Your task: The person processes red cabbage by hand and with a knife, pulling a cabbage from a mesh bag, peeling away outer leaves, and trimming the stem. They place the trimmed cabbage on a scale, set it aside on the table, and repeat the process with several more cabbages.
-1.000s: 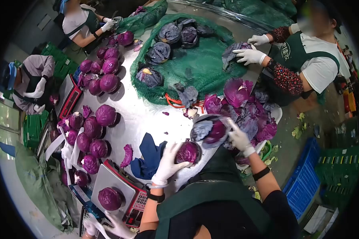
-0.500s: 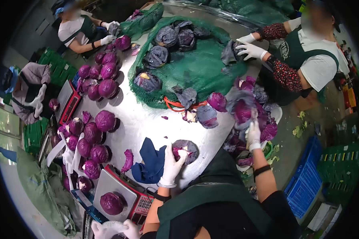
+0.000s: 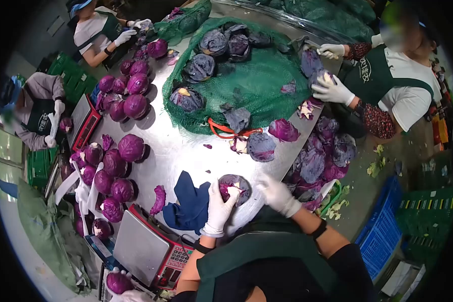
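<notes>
My left hand point(image 3: 221, 206), in a white glove, is closed on the near-left side of a purple cabbage point(image 3: 240, 187) resting on the metal table point(image 3: 186, 156). The cabbage's pale cut stem faces up beside my thumb. To the right of that cabbage, my gloved right hand point(image 3: 278, 194) is above the table edge, blurred by motion; whether it holds anything is not clear. A dark blue cloth point(image 3: 189, 201) lies left of my left hand. Loose outer leaves point(image 3: 312, 161) are heaped beyond the table edge, to the right of my right hand.
A green net bag point(image 3: 256, 90) with several cabbages spans the table's far side. Trimmed cabbages point(image 3: 131, 147) stand at left, near a red scale point(image 3: 143, 246). One co-worker point(image 3: 387, 85) trims at right; others work at left. A blue crate point(image 3: 382, 226) is at lower right.
My right hand has come back left from the leaf heap toward the cabbage; the leaves near it are gone from its grasp. The cabbage on the near scale has been lifted off by a co-worker's hand.
</notes>
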The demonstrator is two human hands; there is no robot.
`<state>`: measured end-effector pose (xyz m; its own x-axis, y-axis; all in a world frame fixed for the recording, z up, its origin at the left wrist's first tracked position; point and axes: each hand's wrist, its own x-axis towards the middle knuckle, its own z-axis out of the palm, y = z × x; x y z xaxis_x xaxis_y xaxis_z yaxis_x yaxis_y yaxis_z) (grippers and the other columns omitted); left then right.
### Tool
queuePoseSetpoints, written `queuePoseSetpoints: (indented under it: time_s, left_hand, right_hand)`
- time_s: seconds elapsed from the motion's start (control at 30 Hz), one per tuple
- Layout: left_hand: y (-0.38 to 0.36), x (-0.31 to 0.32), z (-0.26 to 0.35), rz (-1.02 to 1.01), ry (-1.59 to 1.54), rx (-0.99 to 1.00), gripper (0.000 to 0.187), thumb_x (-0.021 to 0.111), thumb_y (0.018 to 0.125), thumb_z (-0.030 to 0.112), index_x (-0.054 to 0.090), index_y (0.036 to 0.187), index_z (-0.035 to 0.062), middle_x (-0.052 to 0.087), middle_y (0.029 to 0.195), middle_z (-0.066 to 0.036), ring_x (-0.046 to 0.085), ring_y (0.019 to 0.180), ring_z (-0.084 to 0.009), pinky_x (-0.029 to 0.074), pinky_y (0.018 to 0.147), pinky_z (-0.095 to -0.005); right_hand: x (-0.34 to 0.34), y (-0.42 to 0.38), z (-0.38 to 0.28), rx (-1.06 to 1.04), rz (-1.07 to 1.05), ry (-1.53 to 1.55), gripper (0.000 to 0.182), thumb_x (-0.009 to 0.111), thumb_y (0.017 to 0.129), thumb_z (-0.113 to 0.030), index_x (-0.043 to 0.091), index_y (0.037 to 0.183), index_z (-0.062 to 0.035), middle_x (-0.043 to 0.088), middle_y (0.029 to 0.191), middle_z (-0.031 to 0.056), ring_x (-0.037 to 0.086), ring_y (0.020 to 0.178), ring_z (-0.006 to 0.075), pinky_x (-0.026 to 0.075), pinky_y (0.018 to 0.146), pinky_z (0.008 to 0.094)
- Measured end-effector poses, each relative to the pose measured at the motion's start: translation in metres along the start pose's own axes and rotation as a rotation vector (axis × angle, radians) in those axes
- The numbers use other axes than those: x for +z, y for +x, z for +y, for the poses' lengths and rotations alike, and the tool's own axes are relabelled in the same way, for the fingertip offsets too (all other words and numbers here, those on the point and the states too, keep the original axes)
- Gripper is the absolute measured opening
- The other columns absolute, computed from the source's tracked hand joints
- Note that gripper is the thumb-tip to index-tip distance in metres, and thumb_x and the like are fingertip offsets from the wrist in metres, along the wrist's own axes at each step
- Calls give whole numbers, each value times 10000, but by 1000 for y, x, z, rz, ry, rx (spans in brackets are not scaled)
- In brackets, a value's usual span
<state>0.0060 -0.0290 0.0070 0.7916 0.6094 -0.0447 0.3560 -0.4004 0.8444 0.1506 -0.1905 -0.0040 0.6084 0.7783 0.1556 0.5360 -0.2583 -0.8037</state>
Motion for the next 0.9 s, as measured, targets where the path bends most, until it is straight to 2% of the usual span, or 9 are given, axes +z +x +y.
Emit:
queuePoseSetpoints:
  time_s: [0.17, 0.3, 0.4, 0.43, 0.5, 0.63, 0.67, 0.83, 0.9]
  left_hand:
    - [-7, 10, -6, -18, 142, 49, 817, 637, 820, 445, 272, 1390, -14, 315, 1345, -302, 365, 1212, -465, 349, 1005, -467]
    - [10, 5, 7, -112, 172, 3, 779, 616, 832, 454, 304, 1389, 7, 354, 1341, -286, 378, 1189, -464, 345, 1006, -471]
    - [12, -13, -21, -219, -128, 77, 839, 666, 829, 388, 239, 1419, -29, 371, 1336, -270, 378, 1253, -379, 300, 1059, -413]
    - [8, -21, -30, -306, -414, -190, 831, 681, 839, 303, 210, 1429, -43, 388, 1351, -230, 382, 1269, -296, 292, 1070, -373]
    - [-1, -42, -33, -383, -687, -277, 812, 676, 845, 222, 187, 1441, -36, 386, 1378, -195, 373, 1283, -248, 291, 1076, -345]
    - [-8, -24, -14, -140, -262, -189, 860, 742, 769, 302, 276, 1379, -87, 440, 1315, -249, 447, 1232, -278, 347, 1034, -328]
    - [-5, -13, -20, -1, -39, -165, 879, 772, 721, 355, 330, 1331, -98, 490, 1239, -279, 505, 1168, -301, 386, 993, -331]
    - [1, -22, -33, -190, -359, -116, 800, 797, 690, 304, 395, 1300, -22, 536, 1200, -220, 553, 1108, -279, 441, 938, -335]
    - [-7, -20, -10, -220, -156, 46, 828, 810, 664, 287, 391, 1313, -9, 501, 1246, -214, 517, 1153, -310, 408, 988, -360]
  right_hand:
    - [31, 31, -29, 280, -355, -85, 481, 521, 911, -315, 482, 1266, 7, 553, 1214, 213, 595, 1027, 337, 491, 838, 384]
    - [52, 39, 43, 140, -14, -4, 205, 483, 916, -232, 566, 944, -47, 631, 828, 196, 627, 760, 338, 501, 672, 414]
    - [45, 30, 51, 549, -12, 391, 187, 473, 932, -195, 553, 909, -28, 566, 604, 114, 551, 450, 232, 457, 452, 349]
    - [40, 32, 47, 544, -27, 393, 187, 473, 932, -195, 553, 909, -28, 566, 604, 114, 551, 450, 232, 457, 452, 349]
    - [37, 25, 44, 724, -150, 684, 183, 492, 937, -202, 560, 933, -32, 536, 581, 53, 506, 418, 141, 422, 409, 292]
    - [18, 28, 5, 649, -195, 549, 185, 499, 933, -194, 573, 999, -37, 544, 586, 53, 506, 425, 138, 409, 402, 294]
    - [21, 27, 13, 269, -157, 294, 169, 516, 917, -169, 569, 1008, -37, 535, 567, 89, 528, 459, 176, 433, 451, 328]
    - [-16, 54, 73, 559, -29, 19, 329, 602, 854, -341, 563, 1035, -69, 642, 759, 175, 637, 681, 330, 488, 621, 438]
    - [-42, 56, 42, 425, -3, -506, 620, 664, 771, -450, 473, 1265, -127, 659, 978, 168, 649, 812, 341, 509, 691, 457]
